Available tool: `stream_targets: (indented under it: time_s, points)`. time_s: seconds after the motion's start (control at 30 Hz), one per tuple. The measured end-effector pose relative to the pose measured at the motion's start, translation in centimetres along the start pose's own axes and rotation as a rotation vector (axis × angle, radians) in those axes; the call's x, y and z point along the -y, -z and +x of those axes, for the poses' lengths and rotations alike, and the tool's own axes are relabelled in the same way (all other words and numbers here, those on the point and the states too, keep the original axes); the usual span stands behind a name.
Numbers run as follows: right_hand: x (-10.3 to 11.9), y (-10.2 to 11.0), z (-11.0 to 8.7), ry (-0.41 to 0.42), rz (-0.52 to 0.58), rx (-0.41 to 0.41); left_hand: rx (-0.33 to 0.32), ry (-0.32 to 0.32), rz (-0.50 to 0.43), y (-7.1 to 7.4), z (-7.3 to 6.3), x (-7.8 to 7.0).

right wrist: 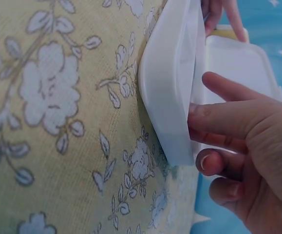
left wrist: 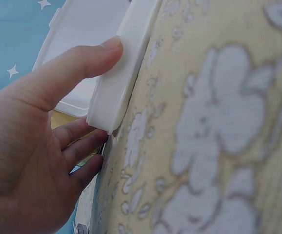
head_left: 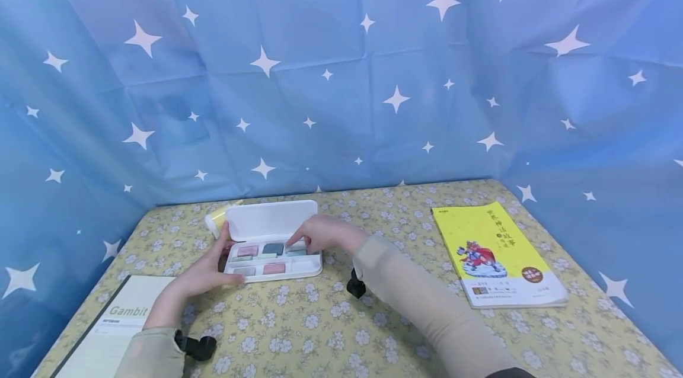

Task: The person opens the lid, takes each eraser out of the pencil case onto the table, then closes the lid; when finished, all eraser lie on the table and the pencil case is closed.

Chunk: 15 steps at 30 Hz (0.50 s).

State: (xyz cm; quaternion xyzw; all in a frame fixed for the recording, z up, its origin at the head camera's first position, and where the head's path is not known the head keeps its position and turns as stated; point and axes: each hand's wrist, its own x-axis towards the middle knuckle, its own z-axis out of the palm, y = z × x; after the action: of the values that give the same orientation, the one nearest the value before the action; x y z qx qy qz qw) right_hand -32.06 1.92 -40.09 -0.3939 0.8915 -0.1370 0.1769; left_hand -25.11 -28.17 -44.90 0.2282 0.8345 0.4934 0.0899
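Observation:
A white plastic case (head_left: pixel 304 271) lies with its lid (head_left: pixel 272 221) raised at the back. In its compartments sit several small flat blocks: pink (head_left: pixel 274 268), dark blue-grey (head_left: pixel 273 249), pale green and grey. My left hand (head_left: pixel 205 271) holds the case's left end. Its thumb (left wrist: pixel 94 58) presses the near wall while the other fingers reach around the end. My right hand (head_left: pixel 325 233) reaches into the right part, beside a grey-blue block (head_left: pixel 296 252). In the right wrist view, the case wall (right wrist: pixel 165 87) hides some of my right hand's fingertips, so a pinch cannot be confirmed.
Behind the case's left end lies a yellow and white object (head_left: pixel 216 218), partly covered. A notebook (head_left: pixel 101 336) is under my left forearm. At the right lies a yellow book (head_left: pixel 491 253) on the flowered tablecloth (head_left: pixel 331 336). A blue starry curtain (head_left: pixel 341 99) closes off the back.

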Motion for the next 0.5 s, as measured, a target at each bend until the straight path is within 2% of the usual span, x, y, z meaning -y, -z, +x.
stream_targets:
  time_s: [0.13,0.5]
  points:
    - [0.00,-0.09,0.21,0.030,-0.029,0.008,-0.010,0.010,0.021,-0.04,0.00,0.01]
    - [-0.15,-0.40,0.64,0.037,-0.075,0.037,-0.003,0.009,0.010,0.04,-0.05,-0.28]
